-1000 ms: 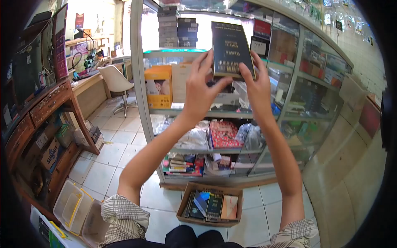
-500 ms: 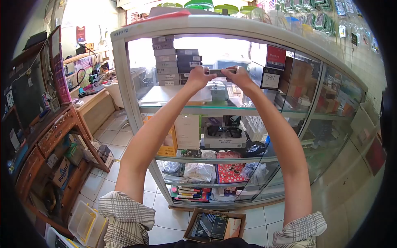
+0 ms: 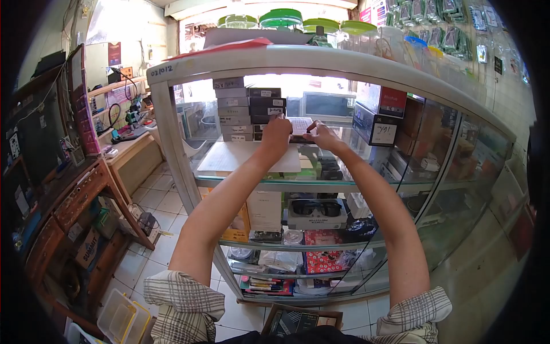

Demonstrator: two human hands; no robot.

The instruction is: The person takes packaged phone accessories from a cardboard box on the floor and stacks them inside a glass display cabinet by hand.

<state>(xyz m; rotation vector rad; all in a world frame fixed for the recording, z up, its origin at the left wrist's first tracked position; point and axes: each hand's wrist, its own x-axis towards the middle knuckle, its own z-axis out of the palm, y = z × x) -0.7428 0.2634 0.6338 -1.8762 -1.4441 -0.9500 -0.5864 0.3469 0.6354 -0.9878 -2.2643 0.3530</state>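
At twelve o'clock our left hand (image 3: 278,133) hides its fingertips, its grip we cannot tell; arms (image 3: 229,200) outstretched, our right hand (image 3: 325,137) pinches a flat box (image 3: 298,139).

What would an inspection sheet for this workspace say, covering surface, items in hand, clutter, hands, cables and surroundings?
Surface: glass shelf in a display case, bearing a flat white piece.
Job's things: flat box between the hands; whether it rests on anything, cannot tell.
Clutter: stacked boxes beside the left hand; dark glasses one shelf lower.
Hands: left at the box's left end, right hand at its right; grip unclear.
Cables: dark cord-like loop over the workbench; cannot confirm it's a cable.
Surroundings: wooden desk at left, hanging packets upper right.
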